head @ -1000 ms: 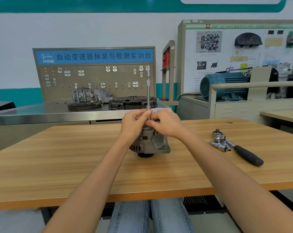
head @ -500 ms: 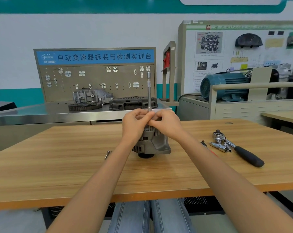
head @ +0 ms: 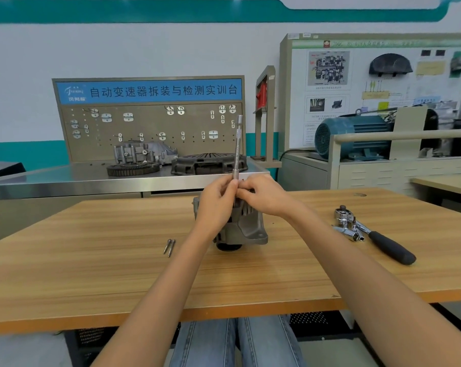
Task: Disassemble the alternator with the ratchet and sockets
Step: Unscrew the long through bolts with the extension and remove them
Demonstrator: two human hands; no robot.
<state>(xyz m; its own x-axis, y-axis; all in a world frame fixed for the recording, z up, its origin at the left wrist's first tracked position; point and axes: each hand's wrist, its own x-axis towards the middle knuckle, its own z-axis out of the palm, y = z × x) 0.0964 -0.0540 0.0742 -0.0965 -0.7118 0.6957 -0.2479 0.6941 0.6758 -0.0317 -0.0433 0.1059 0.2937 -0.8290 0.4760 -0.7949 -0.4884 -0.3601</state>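
The grey alternator (head: pixel 246 229) stands on the wooden table (head: pixel 118 274) at its middle, pulley side down. A long chrome extension bar (head: pixel 237 147) rises upright from its top. My left hand (head: pixel 216 205) pinches the bar's lower end with fingertips. My right hand (head: pixel 263 194) pinches the same spot from the right. The bar's bottom and the alternator's top are hidden behind my fingers. Two loose bolts (head: pixel 169 247) lie on the table left of the alternator. The ratchet (head: pixel 377 234), with a black handle, lies at the right with loose sockets (head: pixel 349 233) beside its head.
Behind the table a steel bench (head: pixel 65 178) carries a gear ring (head: pixel 132 169), a housing and a clutch cover (head: pixel 208 162) under a pegboard. A blue electric motor (head: pixel 353 136) sits on a cabinet at the right. My knees show below the table's front edge.
Both hands stay on the extension bar's base with small finger shifts. My left forearm has moved aside, uncovering the two bolts lying on the table.
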